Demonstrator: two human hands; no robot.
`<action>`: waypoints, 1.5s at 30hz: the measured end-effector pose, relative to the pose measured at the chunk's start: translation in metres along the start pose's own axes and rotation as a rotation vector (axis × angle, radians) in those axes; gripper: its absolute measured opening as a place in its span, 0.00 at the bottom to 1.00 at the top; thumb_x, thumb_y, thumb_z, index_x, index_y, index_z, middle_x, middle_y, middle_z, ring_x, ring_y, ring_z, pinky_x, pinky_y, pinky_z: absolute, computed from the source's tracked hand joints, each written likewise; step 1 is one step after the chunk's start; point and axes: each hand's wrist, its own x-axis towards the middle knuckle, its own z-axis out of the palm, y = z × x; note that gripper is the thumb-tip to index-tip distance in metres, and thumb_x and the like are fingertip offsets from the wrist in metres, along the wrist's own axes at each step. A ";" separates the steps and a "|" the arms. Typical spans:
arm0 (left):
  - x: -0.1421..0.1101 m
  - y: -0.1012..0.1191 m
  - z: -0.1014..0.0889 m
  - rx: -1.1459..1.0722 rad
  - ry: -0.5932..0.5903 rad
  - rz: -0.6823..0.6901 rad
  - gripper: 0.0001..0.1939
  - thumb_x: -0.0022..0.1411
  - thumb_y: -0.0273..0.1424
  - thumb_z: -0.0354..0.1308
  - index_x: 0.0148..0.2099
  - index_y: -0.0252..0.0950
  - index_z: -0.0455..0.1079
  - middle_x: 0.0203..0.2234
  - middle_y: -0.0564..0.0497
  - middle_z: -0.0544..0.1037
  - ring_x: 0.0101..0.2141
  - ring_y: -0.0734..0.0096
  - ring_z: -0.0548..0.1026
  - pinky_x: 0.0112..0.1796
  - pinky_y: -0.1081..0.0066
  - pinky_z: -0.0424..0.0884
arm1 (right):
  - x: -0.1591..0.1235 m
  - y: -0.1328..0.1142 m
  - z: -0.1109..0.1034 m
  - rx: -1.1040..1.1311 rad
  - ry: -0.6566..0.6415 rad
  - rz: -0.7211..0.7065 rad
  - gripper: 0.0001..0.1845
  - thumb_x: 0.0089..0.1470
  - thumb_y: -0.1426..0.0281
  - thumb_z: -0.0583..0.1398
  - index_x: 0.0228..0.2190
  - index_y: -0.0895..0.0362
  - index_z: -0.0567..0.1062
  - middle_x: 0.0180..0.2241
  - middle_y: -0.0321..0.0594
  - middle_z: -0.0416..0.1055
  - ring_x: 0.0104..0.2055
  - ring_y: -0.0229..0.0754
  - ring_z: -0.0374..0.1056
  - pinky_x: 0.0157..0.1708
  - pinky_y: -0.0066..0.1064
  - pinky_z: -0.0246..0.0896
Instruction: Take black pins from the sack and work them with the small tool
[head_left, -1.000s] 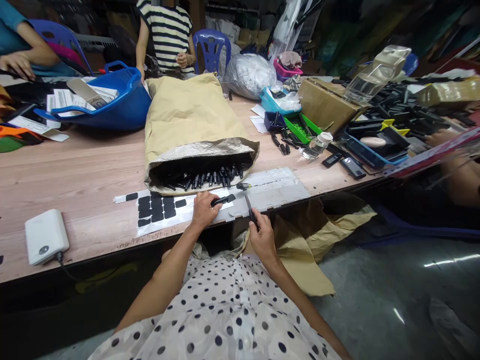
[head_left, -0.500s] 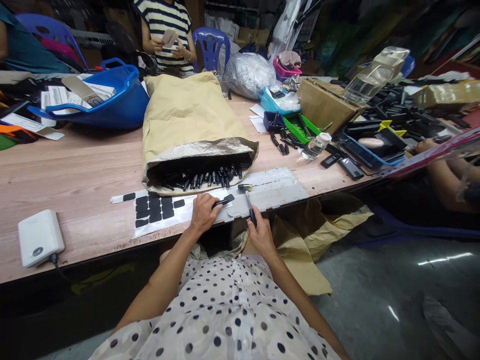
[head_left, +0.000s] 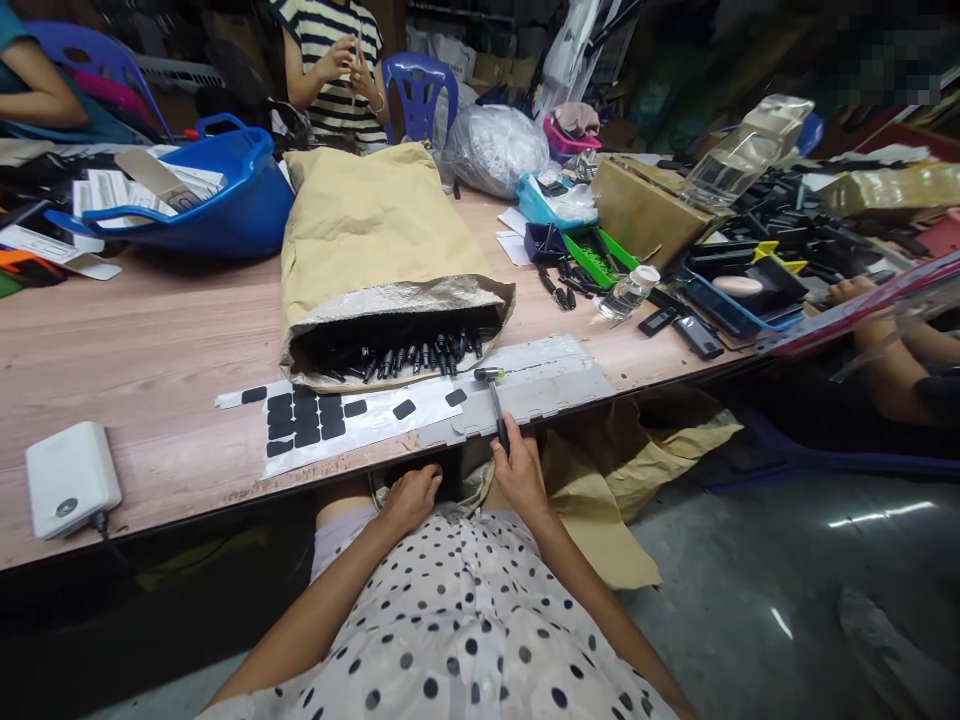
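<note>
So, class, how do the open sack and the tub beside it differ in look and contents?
The sack is tan and creased; the tub is blue and smooth. The tub has handles; the sack shows none. The sack holds black pieces; the tub, pale packaging. Both rest on the table.

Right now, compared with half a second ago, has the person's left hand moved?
Yes: the left hand has drawn back toward the body, off the white sheet, past the table's near edge.
</note>
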 end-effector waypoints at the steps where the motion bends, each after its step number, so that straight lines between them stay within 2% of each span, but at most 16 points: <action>1: 0.002 -0.003 0.001 0.007 -0.002 -0.015 0.14 0.67 0.30 0.48 0.45 0.40 0.75 0.36 0.45 0.83 0.40 0.57 0.81 0.38 0.66 0.73 | 0.000 0.000 0.000 -0.001 -0.002 0.003 0.31 0.61 0.67 0.53 0.64 0.58 0.64 0.63 0.48 0.67 0.65 0.49 0.64 0.63 0.42 0.62; 6: -0.002 0.002 0.002 -0.050 -0.033 0.131 0.10 0.62 0.27 0.54 0.41 0.40 0.76 0.35 0.47 0.83 0.36 0.60 0.81 0.35 0.67 0.73 | -0.001 0.000 0.001 0.014 -0.003 0.005 0.31 0.61 0.66 0.52 0.65 0.57 0.63 0.64 0.48 0.66 0.65 0.47 0.63 0.63 0.41 0.62; 9: -0.002 0.019 -0.017 -0.164 0.035 0.286 0.06 0.61 0.29 0.57 0.37 0.41 0.76 0.32 0.51 0.82 0.32 0.66 0.79 0.34 0.70 0.72 | -0.001 0.001 0.001 0.014 0.003 -0.005 0.31 0.61 0.67 0.52 0.65 0.57 0.63 0.63 0.48 0.67 0.65 0.47 0.64 0.63 0.41 0.62; 10: 0.001 0.024 -0.028 -0.226 0.113 0.327 0.06 0.62 0.31 0.57 0.36 0.41 0.76 0.30 0.52 0.81 0.30 0.67 0.78 0.33 0.71 0.71 | -0.001 0.001 0.001 0.011 0.004 -0.004 0.31 0.61 0.67 0.52 0.65 0.58 0.64 0.63 0.48 0.67 0.65 0.48 0.64 0.63 0.41 0.62; 12: 0.013 0.031 -0.053 -0.370 0.353 0.325 0.08 0.63 0.36 0.57 0.38 0.39 0.75 0.26 0.53 0.79 0.26 0.70 0.75 0.30 0.72 0.70 | -0.001 0.001 0.000 0.008 0.001 0.004 0.31 0.61 0.67 0.53 0.65 0.58 0.64 0.62 0.48 0.68 0.64 0.48 0.64 0.63 0.41 0.63; 14: 0.030 0.029 -0.080 -0.495 0.654 0.169 0.11 0.63 0.40 0.57 0.40 0.38 0.73 0.26 0.54 0.76 0.26 0.71 0.73 0.28 0.72 0.69 | -0.001 0.000 0.000 0.011 -0.009 0.016 0.32 0.61 0.67 0.53 0.65 0.57 0.63 0.62 0.47 0.68 0.64 0.48 0.64 0.63 0.41 0.63; 16: 0.050 0.019 -0.104 -0.587 0.939 -0.065 0.11 0.63 0.41 0.57 0.40 0.38 0.70 0.27 0.54 0.75 0.27 0.72 0.73 0.29 0.73 0.69 | -0.002 0.000 0.001 0.024 -0.022 0.030 0.32 0.61 0.67 0.53 0.65 0.57 0.62 0.63 0.47 0.67 0.65 0.48 0.64 0.63 0.41 0.63; 17: 0.060 0.013 -0.114 -0.620 1.039 -0.174 0.11 0.63 0.41 0.58 0.40 0.38 0.68 0.27 0.55 0.74 0.27 0.72 0.73 0.30 0.73 0.69 | -0.002 -0.001 0.001 0.031 -0.029 0.038 0.32 0.61 0.66 0.52 0.66 0.57 0.62 0.63 0.47 0.67 0.65 0.48 0.63 0.62 0.41 0.63; 19: 0.076 0.001 -0.129 -0.674 1.122 -0.314 0.11 0.62 0.40 0.58 0.40 0.39 0.65 0.26 0.56 0.72 0.26 0.73 0.73 0.30 0.73 0.69 | -0.002 -0.001 0.002 0.042 -0.040 0.054 0.32 0.61 0.66 0.52 0.66 0.58 0.61 0.64 0.48 0.66 0.65 0.48 0.63 0.62 0.40 0.63; 22: 0.091 -0.007 -0.139 -0.755 1.063 -0.384 0.11 0.62 0.39 0.58 0.39 0.39 0.62 0.25 0.58 0.72 0.20 0.74 0.71 0.25 0.73 0.68 | -0.001 -0.002 0.003 0.050 -0.046 0.062 0.33 0.61 0.67 0.51 0.66 0.59 0.61 0.64 0.49 0.66 0.65 0.48 0.63 0.62 0.40 0.64; 25: 0.098 -0.003 -0.143 -0.847 0.991 -0.415 0.11 0.61 0.38 0.58 0.40 0.39 0.61 0.24 0.57 0.74 0.16 0.75 0.69 0.18 0.75 0.62 | -0.001 -0.001 0.004 0.053 -0.039 0.049 0.33 0.60 0.68 0.51 0.66 0.58 0.62 0.64 0.48 0.66 0.65 0.48 0.64 0.62 0.40 0.63; 29: 0.104 0.003 -0.147 -0.934 0.995 -0.424 0.12 0.58 0.35 0.60 0.40 0.39 0.60 0.21 0.57 0.74 0.13 0.76 0.68 0.14 0.79 0.55 | 0.000 0.001 0.005 0.060 -0.030 0.038 0.32 0.61 0.67 0.52 0.65 0.58 0.63 0.63 0.48 0.67 0.64 0.47 0.65 0.62 0.40 0.64; 34: 0.099 -0.004 -0.149 -0.936 0.991 -0.347 0.13 0.54 0.32 0.60 0.41 0.36 0.64 0.18 0.60 0.72 0.15 0.77 0.67 0.17 0.79 0.59 | 0.000 0.002 0.006 0.056 -0.011 0.018 0.32 0.60 0.67 0.53 0.65 0.57 0.63 0.63 0.47 0.67 0.65 0.47 0.64 0.62 0.41 0.63; 39: 0.068 -0.008 -0.128 -0.795 1.004 -0.209 0.19 0.55 0.37 0.60 0.47 0.33 0.72 0.21 0.57 0.74 0.19 0.76 0.69 0.24 0.75 0.66 | -0.001 0.002 0.005 0.054 -0.021 0.014 0.32 0.61 0.68 0.52 0.66 0.57 0.62 0.63 0.47 0.67 0.65 0.47 0.64 0.63 0.41 0.63; 42: 0.049 -0.002 -0.106 -0.567 0.831 -0.068 0.16 0.57 0.39 0.59 0.44 0.36 0.76 0.26 0.54 0.78 0.24 0.72 0.73 0.29 0.72 0.70 | -0.001 0.002 0.004 0.049 -0.015 0.015 0.33 0.60 0.68 0.53 0.66 0.58 0.62 0.63 0.47 0.66 0.65 0.47 0.64 0.64 0.42 0.61; 45: 0.041 0.006 -0.085 -0.291 0.616 0.092 0.10 0.60 0.36 0.57 0.42 0.41 0.77 0.34 0.52 0.81 0.33 0.67 0.77 0.35 0.71 0.72 | 0.000 0.001 0.003 0.048 -0.022 0.026 0.33 0.60 0.67 0.53 0.65 0.58 0.62 0.63 0.47 0.67 0.65 0.47 0.63 0.64 0.41 0.61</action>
